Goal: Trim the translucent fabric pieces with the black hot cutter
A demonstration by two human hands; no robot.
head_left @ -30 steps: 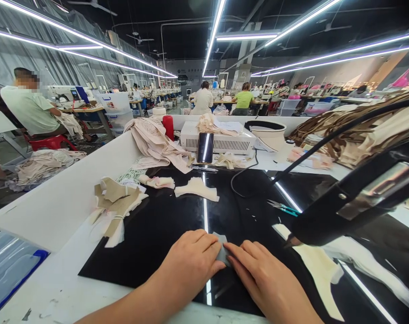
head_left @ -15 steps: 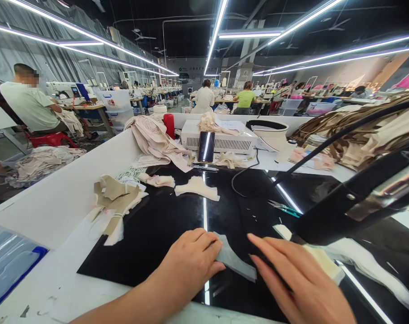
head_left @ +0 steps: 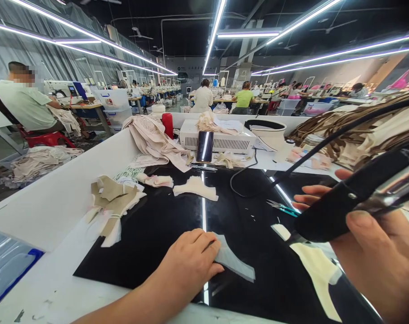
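Grey fabric piece (head_left: 237, 261) flat on black board (head_left: 147, 245). Your left hand (head_left: 191, 258) closed over its near end, likely against slipping. Your right hand (head_left: 380, 256) spread around black tool (head_left: 326, 218), presumably for control; grip firmness can't be told.

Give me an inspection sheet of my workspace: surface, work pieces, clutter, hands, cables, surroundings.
Surface: black board, shiny, small scraps on it.
Work pieces: grey piece on the board; cream piece nearer the right edge.
Clutter: snips by the black tool; pen near the phone.
Hands: left hand on the grey piece; right hand at the black tool, thumb against it, firmness of grip unclear.
Cables: black cable arches over the right side and loops on the board.
Surroundings: people seated at work beyond; fabric piled at far right. Spills: nothing seen.
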